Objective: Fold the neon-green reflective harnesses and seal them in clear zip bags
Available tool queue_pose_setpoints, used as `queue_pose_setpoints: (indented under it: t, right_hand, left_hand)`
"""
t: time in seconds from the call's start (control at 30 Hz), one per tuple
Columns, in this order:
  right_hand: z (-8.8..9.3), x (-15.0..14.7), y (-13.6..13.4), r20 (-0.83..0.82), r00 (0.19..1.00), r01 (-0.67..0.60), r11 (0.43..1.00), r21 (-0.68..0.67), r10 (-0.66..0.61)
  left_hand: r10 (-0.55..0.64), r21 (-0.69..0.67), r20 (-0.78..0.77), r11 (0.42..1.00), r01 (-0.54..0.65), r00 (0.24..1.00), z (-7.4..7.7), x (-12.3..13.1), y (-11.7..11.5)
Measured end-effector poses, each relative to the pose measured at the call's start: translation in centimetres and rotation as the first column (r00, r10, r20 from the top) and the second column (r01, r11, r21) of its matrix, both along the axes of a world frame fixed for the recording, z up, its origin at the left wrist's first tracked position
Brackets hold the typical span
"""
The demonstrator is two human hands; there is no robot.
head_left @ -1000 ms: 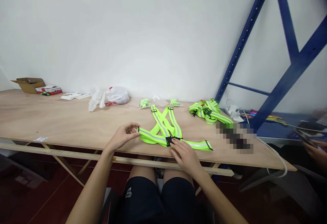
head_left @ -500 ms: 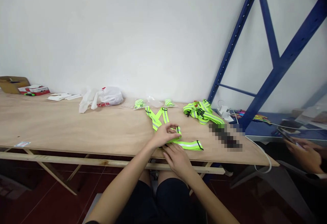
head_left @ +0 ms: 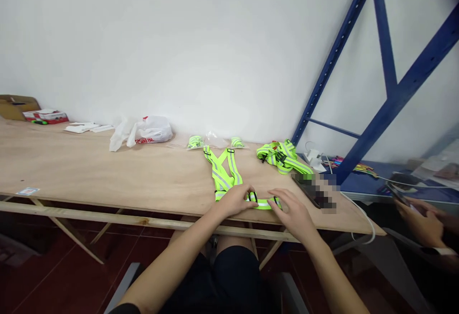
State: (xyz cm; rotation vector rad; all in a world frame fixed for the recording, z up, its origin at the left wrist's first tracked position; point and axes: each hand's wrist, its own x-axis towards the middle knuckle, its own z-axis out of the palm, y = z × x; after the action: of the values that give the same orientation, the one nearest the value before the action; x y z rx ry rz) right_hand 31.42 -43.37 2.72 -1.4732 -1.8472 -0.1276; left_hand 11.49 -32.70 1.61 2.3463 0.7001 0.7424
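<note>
A neon-yellow reflective strap vest [head_left: 224, 173] lies on the wooden table [head_left: 107, 175] near its front edge, its two shoulder straps running toward the wall. My left hand [head_left: 236, 200] lies on the folded waist band with fingers curled down over it, by a black buckle. My right hand [head_left: 292, 211] rests palm down on the band's right end, fingers stretched out flat.
A heap of more neon vests [head_left: 281, 156] sits behind to the right, with small packed rolls [head_left: 195, 142] and a white plastic bag [head_left: 143, 132] by the wall. A blurred dark item [head_left: 315, 187] lies right of my hands. Another person's hand [head_left: 421, 223] holds a phone at far right.
My left hand folded the band's left end across to the right and now presses it down. My right hand shifted right along the band. The view has turned slightly left.
</note>
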Motion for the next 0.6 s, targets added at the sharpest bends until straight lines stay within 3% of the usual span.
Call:
queue_pose_setpoints:
  t: [0.1, 0.2, 0.27, 0.43, 0.6]
  right_hand:
    - [0.7, 2.9, 0.5, -0.016, 1.0, 0.023, 0.978, -0.205, -0.027]
    - [0.8, 4.0, 1.3, -0.034, 0.999, -0.052, 0.887, -0.458, 0.041]
    - [0.9, 4.2, 1.6, -0.045, 0.997, -0.081, 0.842, -0.534, 0.067]
    - [1.4, 4.4, 1.8, -0.097, 0.99, -0.134, 0.853, -0.505, 0.098]
    - [2.2, 4.5, 1.5, -0.228, 0.972, -0.149, 0.889, -0.434, 0.052]
  left_hand:
    - [0.02, 0.159, -0.101, 0.987, -0.004, 0.995, -0.1, 0.6, -1.3]
    - [0.085, 0.263, -0.175, 0.964, -0.037, 0.981, -0.6, 0.7, -2.9]
    - [0.133, 0.324, -0.206, 0.944, -0.06, 0.969, -1.1, 0.4, -4.0]
    - [0.277, 0.498, -0.231, 0.857, -0.131, 0.933, -2.3, -0.6, -5.9]
    - [0.427, 0.451, -0.243, 0.845, -0.289, 0.871, -1.9, -0.8, -7.3]
